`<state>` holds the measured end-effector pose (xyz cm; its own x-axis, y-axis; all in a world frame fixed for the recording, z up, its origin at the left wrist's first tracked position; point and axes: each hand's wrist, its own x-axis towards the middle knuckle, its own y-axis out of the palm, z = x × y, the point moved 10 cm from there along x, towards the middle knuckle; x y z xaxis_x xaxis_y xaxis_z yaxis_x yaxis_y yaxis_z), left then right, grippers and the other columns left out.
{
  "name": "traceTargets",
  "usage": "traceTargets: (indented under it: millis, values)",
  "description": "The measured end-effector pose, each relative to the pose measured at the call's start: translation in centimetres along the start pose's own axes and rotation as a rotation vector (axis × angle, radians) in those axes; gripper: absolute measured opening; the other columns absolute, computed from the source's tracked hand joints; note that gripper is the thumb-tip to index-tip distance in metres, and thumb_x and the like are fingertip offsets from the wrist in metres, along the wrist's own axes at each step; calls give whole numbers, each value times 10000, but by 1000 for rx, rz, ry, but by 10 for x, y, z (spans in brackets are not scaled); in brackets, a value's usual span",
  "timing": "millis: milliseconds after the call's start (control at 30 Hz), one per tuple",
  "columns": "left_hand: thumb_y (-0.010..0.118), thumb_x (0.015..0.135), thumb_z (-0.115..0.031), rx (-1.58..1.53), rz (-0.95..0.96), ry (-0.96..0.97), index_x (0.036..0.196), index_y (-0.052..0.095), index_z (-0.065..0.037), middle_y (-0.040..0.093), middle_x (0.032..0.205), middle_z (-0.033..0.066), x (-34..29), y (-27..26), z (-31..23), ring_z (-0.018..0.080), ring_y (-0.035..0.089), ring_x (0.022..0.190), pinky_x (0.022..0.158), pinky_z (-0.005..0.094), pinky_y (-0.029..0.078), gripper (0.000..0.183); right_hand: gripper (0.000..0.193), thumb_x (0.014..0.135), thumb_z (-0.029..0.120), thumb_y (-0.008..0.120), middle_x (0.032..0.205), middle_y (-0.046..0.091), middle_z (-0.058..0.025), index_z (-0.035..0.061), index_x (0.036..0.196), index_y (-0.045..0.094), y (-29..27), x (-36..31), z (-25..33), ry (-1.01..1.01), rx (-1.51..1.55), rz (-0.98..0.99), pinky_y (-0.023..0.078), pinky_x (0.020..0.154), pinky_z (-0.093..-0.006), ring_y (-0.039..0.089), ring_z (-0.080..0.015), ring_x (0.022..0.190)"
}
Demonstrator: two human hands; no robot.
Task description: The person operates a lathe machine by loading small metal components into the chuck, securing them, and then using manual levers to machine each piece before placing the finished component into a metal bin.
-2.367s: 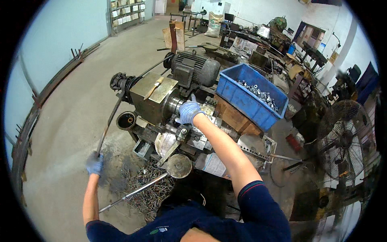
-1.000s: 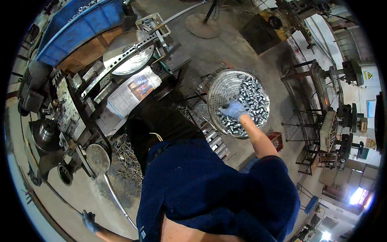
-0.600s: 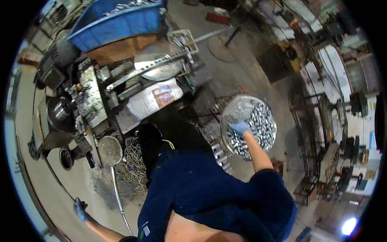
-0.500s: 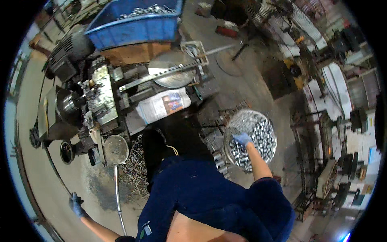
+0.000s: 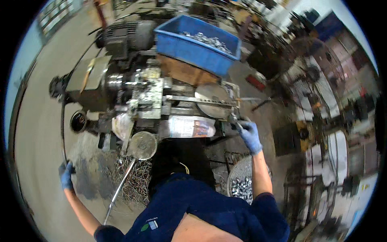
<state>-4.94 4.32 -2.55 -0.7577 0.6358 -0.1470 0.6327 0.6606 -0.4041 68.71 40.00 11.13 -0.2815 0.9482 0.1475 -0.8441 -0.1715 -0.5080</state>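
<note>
My left hand [image 5: 67,176], in a blue glove, is closed round the lower end of a long dark lever [image 5: 63,121] that runs up to the machine [image 5: 86,80]. My right hand [image 5: 249,136], also gloved in blue, is at the right end of the machine, beside a round metal plate [image 5: 213,101] and a perforated metal bar [image 5: 199,101]. Its fingers are bent together; what they hold is blurred and too small to name. Below that forearm stands a round mesh basket [image 5: 231,177] holding shiny short metal pieces [image 5: 242,188], partly hidden by the arm.
A blue bin [image 5: 193,50] of metal parts rests on a wooden block [image 5: 185,71] behind the machine. A folded printed sheet [image 5: 189,126] lies at the front. Beside my legs are a round pan on a metal post [image 5: 142,146] and a heap of metal shavings [image 5: 131,177].
My right hand has left the mesh basket and moved forward to the machine's right end. My left hand stays on the lever. The whole view has swung round, shifting the machine rightward.
</note>
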Motion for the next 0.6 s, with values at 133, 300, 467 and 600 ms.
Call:
traceTargets:
  millis: [133,300,467,600]
  values:
    - [630,828,-209,47,-21,-8,1038,581,1,569,727,23,-5,3,-7,103,527,595,525,258,430,300,242,757,206,700,1125,576,-180,19,911,696,130,68,158,-555,-164,224,432,904,-351,562,-277,1031]
    - [629,823,-212,181,8,-98,1046,580,-11,568,714,17,-40,-17,-1,104,523,590,526,255,431,304,476,722,469,652,1143,547,-214,31,900,697,296,112,253,-918,-674,365,356,993,-413,533,-346,1063]
    - [643,812,-221,132,24,-96,996,602,-17,582,720,34,-59,-19,8,115,537,593,525,265,446,278,614,692,579,589,1015,595,-235,7,889,688,388,167,212,-829,-1081,569,319,1012,-429,564,-335,1001]
    - [637,810,-213,136,-41,-124,985,610,-23,586,713,39,-70,-24,26,119,542,590,514,270,447,260,526,723,553,571,1027,630,-157,151,1045,675,396,176,210,-674,-1071,602,375,920,-434,550,-283,1021]
